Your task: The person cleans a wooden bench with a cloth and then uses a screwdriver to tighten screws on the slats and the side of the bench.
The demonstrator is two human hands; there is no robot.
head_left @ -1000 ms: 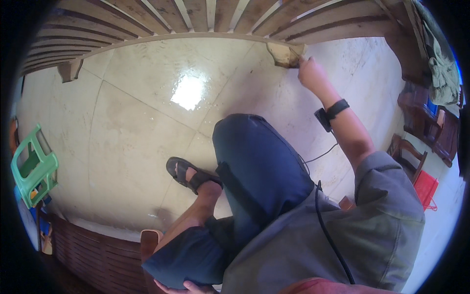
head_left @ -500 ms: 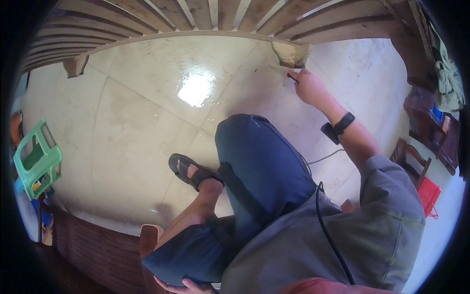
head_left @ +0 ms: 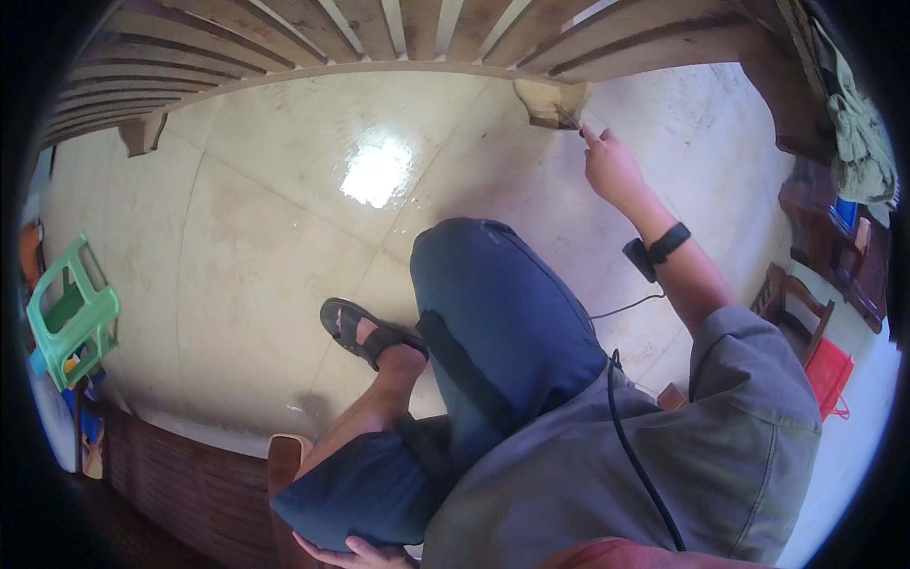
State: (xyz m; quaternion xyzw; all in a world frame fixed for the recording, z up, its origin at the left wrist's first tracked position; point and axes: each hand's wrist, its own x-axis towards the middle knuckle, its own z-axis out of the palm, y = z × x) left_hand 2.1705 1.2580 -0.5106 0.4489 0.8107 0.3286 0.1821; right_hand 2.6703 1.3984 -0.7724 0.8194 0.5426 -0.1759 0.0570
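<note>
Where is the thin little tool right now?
In the head view, the thin tool is in the person's right hand, upper right of centre, pointing at the pale wooden foot under the slatted furniture.

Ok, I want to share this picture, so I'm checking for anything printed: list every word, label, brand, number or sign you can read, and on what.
None: no text can be read in this view.
Green stool, red object, black wristband: no lettering I can make out.
Thin tool in the right hand: too small to tell whether it is marked.
</note>
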